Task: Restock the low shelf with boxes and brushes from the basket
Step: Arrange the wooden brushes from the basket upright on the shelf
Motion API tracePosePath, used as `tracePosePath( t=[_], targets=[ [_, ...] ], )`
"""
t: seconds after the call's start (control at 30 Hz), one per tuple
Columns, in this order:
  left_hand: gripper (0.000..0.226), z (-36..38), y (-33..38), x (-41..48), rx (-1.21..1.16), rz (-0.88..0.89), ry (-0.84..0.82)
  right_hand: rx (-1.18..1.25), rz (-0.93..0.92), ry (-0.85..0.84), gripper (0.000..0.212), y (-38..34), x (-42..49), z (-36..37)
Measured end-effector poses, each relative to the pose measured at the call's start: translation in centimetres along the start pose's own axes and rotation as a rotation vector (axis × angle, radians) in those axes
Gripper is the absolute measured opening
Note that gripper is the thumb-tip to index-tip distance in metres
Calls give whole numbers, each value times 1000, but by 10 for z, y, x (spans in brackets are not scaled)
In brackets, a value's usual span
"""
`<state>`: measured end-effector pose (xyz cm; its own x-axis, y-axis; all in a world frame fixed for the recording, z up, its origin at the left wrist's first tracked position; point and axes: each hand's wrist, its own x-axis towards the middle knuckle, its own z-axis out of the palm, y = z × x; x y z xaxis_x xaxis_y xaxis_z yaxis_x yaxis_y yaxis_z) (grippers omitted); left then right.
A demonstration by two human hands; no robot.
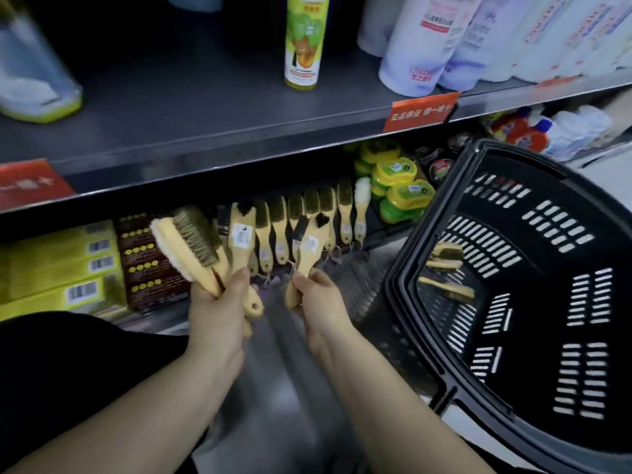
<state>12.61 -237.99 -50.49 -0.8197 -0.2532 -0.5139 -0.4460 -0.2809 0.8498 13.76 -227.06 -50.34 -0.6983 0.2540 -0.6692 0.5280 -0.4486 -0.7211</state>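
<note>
My left hand (219,302) grips a bunch of wooden-handled brushes (191,248) by their handles, bristles up, in front of the low shelf (160,316). My right hand (316,295) holds one wooden brush with black bristles (309,244) just to the right of them. A row of similar brushes (307,217) lies on the low shelf behind both hands. Yellow boxes (58,265) and brown boxes (147,261) are stacked at the shelf's left. The black basket (533,268) stands tilted at the right with a few brushes (444,268) left inside.
Green and yellow tins (396,186) sit right of the brush row. The upper shelf (205,131) overhangs the low one, carrying a green can (304,42), white bottles (444,39) and red price tags (420,109). My dark-clothed knee (68,364) is at lower left.
</note>
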Motion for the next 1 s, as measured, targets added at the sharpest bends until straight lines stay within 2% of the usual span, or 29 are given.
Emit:
tracePosePath(
  t=[0.1,0.23,0.3,0.4,0.53,0.67,1.0],
  targets=[
    [33,-11,3,27,-61,5,146,-135,-31,54,6,9,39,12],
    [29,-22,4,48,-69,34,219,-209,1,57,12,13,87,36],
    [29,-26,2,52,-77,29,229,-204,6,8,25,16,106,53],
    [31,-29,4,57,-78,27,236,-335,-53,-86,43,27,131,76],
    [11,-26,7,62,-80,19,274,-626,-123,-126,43,41,153,94],
    [24,-21,9,61,-76,-17,255,-844,-185,-48,37,55,161,97],
    [21,-18,9,61,-87,-14,264,-751,-316,18,20,66,155,90]
  ],
)
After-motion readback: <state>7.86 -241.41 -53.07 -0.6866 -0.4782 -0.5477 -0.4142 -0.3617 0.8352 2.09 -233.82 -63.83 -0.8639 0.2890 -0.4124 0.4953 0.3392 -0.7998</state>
